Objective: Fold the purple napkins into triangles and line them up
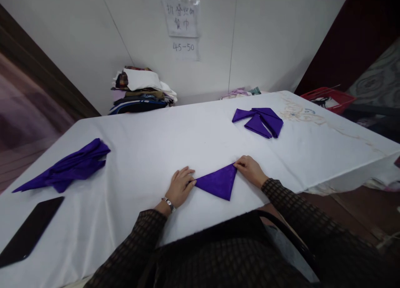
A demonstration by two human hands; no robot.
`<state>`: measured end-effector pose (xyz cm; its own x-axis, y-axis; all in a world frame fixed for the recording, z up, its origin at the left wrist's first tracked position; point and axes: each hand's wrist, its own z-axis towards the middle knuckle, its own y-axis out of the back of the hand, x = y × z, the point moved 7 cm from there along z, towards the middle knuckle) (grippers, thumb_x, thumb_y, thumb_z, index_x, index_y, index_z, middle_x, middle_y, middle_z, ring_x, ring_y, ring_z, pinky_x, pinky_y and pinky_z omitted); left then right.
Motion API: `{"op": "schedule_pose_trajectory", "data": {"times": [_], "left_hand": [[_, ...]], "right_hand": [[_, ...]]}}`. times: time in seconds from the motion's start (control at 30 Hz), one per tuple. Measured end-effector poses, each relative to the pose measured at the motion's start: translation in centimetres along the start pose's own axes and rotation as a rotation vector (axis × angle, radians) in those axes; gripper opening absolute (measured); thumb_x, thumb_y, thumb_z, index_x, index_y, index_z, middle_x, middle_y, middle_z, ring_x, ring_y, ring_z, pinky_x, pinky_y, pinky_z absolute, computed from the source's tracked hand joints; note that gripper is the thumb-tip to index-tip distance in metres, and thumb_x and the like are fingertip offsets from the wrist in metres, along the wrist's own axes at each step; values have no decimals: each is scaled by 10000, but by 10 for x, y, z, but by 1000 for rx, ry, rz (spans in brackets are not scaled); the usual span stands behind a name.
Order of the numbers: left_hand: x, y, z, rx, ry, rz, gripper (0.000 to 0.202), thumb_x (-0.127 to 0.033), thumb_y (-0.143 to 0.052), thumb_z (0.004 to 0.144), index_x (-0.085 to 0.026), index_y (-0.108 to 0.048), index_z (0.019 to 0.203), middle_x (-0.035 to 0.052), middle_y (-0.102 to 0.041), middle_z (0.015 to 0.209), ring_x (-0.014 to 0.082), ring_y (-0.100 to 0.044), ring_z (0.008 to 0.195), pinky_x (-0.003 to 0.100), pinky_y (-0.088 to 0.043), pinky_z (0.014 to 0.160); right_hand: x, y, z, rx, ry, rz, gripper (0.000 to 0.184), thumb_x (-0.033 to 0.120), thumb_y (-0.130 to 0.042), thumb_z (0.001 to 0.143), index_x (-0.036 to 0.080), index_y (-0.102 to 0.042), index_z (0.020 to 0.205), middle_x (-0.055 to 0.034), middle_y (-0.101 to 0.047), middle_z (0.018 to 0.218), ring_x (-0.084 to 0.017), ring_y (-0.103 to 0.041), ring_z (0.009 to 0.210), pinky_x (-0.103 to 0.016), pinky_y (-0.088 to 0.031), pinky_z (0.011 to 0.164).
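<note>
A purple cloth napkin (218, 183), folded into a small triangle, lies on the white tablecloth in front of me. My left hand (180, 187) has its thumb and forefinger closed on the left tip, the other fingers resting on the cloth. At the upper right corner, my right hand (250, 169) pinches the napkin's edge. Farther back on the right sit several folded purple napkins (268, 120), partly overlapping. To the left lies a loose, crumpled pile of purple cloth (73, 165).
A black flat device like a tablet (31, 231) rests at the table's left front. Stacked clothes (140, 90) stand behind the back edge, beside a white wall with paper signs (182, 19). A red basket (331, 99) is beyond the right end.
</note>
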<state>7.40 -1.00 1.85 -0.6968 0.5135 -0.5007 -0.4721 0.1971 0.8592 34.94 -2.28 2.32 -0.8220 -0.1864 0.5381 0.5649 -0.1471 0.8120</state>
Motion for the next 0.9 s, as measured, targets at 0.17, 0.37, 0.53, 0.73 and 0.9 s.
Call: {"op": "schedule_pose_trajectory", "data": {"times": [0.17,0.37,0.53,0.73,0.9], "left_hand": [[3,-4,1,2,-1,11,248,-315,-381,899,-226,-597,817,46,-577,1234,239,-349,1305,538,-197,1072],[1,-3,1,-31,26,23,262,-294,-377,892,-221,-611,800,46,-591,1215,245,-376,1287,540,-215,1066],[-6,-3,3,-96,55,64,232,-274,-417,858,-213,-600,730,57,-612,1171,263,-414,1252,549,-249,1044],[-10,-1,3,-155,87,103,216,-261,-445,842,-217,-610,708,57,-633,1107,267,-443,1214,552,-268,1034],[-7,-1,2,-168,105,84,259,-336,-453,860,-223,-617,695,49,-628,1111,261,-450,1205,530,-277,1041]], "right_hand": [[1,0,-1,-21,-18,-45,99,216,-551,833,205,-621,764,-22,-607,781,-182,-509,792,-298,-382,732],[4,2,-1,-40,-40,-77,112,180,-515,829,202,-595,753,-28,-605,783,-184,-504,783,-298,-383,735],[3,2,-1,-56,-108,-109,82,189,-529,819,195,-611,828,-35,-624,811,-186,-519,793,-294,-384,721],[2,-1,-1,-45,-64,-116,170,182,-512,841,197,-639,952,-46,-625,850,-192,-524,823,-304,-390,762],[2,-2,-1,-35,-64,-126,168,174,-509,840,206,-660,907,-46,-623,842,-192,-528,830,-302,-393,759]]}}
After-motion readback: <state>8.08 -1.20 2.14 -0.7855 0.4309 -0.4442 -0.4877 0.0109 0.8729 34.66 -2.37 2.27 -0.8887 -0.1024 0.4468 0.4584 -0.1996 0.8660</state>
